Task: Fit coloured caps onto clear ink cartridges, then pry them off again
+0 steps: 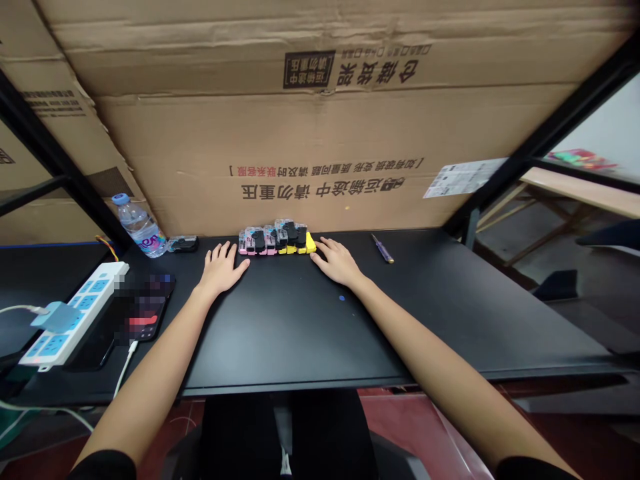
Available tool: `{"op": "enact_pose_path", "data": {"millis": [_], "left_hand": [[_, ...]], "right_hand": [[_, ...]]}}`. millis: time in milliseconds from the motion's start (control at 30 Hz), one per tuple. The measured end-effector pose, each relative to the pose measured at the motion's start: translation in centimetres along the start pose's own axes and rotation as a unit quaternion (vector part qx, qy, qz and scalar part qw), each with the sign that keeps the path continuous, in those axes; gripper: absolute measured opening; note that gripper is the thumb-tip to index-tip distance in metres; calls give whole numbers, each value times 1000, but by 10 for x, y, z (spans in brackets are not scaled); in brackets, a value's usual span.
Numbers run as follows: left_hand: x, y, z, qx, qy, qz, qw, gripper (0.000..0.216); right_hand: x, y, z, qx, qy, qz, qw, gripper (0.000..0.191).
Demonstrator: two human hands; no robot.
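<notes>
Left hand (220, 267) and right hand (339, 261) empty, flat on the desk (300, 333), fingers spread, flanking the ink cartridges (277, 240). Cartridges look already lined up against the cardboard (320, 167); screwdriver (383, 249) untouched.

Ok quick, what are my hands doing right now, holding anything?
Left hand: open, flat on the desk, holding nothing, beside the pink end of the ink cartridge row.
Right hand: open, flat, holding nothing, by its yellow end.

The phone (145, 310) screen is blurred out; the cartridges' (277, 240) labels are too small to read; both elbows are cut off below.
</notes>
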State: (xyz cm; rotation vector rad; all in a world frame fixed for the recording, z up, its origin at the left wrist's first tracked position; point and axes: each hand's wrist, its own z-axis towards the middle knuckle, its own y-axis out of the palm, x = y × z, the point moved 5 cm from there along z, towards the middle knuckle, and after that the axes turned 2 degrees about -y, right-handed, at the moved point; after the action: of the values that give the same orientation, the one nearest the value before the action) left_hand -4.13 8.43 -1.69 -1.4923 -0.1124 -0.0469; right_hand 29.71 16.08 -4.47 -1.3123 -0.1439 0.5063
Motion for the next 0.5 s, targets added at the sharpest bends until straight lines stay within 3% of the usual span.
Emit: {"op": "enact_pose_path", "data": {"millis": [500], "left_hand": [[0,-2,2,9,6,0,1000,75]], "right_hand": [[-2,-2,-1,-9,5,-3,1000,58]]}}
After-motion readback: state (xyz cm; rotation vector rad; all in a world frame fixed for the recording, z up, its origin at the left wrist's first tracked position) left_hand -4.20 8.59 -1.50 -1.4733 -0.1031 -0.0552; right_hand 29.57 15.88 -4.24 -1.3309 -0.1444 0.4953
